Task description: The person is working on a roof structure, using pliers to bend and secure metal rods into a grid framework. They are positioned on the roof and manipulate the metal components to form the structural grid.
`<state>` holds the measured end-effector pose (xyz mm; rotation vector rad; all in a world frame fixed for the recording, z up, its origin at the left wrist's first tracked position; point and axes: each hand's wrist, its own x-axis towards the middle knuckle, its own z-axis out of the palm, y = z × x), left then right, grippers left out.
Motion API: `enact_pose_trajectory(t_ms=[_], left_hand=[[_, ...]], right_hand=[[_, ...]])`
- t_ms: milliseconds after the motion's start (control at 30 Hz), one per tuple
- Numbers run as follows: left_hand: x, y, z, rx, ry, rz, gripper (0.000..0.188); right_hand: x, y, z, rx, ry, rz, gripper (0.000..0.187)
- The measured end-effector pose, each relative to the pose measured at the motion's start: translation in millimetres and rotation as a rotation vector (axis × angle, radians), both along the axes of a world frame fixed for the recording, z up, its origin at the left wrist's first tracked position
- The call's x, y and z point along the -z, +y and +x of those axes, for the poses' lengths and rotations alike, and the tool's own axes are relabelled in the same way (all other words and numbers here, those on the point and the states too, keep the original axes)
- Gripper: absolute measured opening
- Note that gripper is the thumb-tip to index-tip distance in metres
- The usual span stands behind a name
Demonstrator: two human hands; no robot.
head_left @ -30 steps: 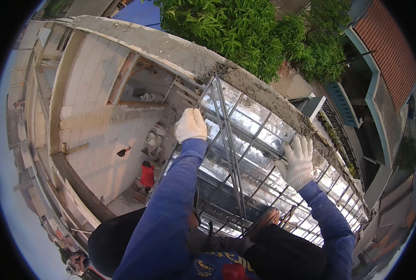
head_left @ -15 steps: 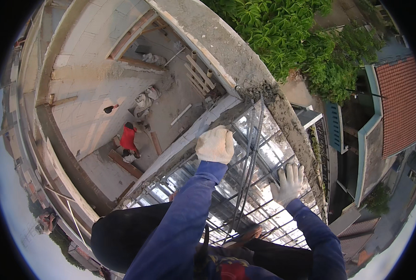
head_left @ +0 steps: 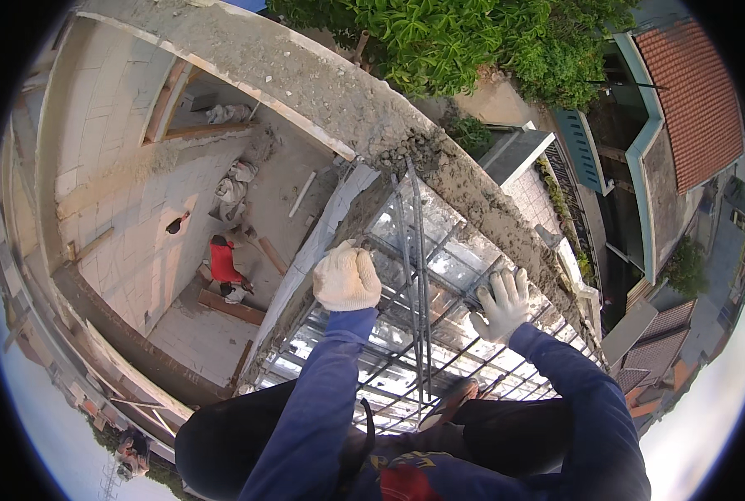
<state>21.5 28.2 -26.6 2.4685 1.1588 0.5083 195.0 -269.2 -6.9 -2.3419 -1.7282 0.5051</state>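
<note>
My left hand [head_left: 347, 276], in a white knit glove, is closed in a fist beside the inner edge of a shiny metal deck [head_left: 385, 224]. What it grips, if anything, is hidden from above. My right hand [head_left: 504, 306], gloved too, lies with fingers spread on a grid of thin steel rebar [head_left: 464, 355] over the deck. Between the hands, a bundle of long rebar rods [head_left: 418, 267] runs lengthwise across the grid. My feet and bent legs are over its near part.
A rough concrete wall top [head_left: 289, 71] borders the deck. Left of it is a deep drop to a room where a person in red [head_left: 226, 260] bends near planks [head_left: 230, 307]. On the right lie a leafy tree [head_left: 439, 42] and a tiled roof [head_left: 686, 108] far below.
The whole view has shifted, so the surroundings sit further left. My left fist stays closed and my right hand stays spread on the rebar, both slightly moved in the picture.
</note>
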Motion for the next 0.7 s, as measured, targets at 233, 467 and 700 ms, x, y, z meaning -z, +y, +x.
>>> enact_pose_trajectory(t_ms=[233, 467, 700], left_hand=[[13, -16, 6, -0.077, 0.070, 0.113, 0.020], [22, -14, -16, -0.228, 0.242, -0.130, 0.038], [30, -17, -6, -0.284, 0.234, -0.227, 0.043]], right_hand=[[9, -26, -1, 0.032, 0.051, -0.087, 0.072], [12, -38, 8, 0.034, 0.228, -0.014, 0.073], [12, -50, 4, 0.075, 0.188, 0.132, 0.067]])
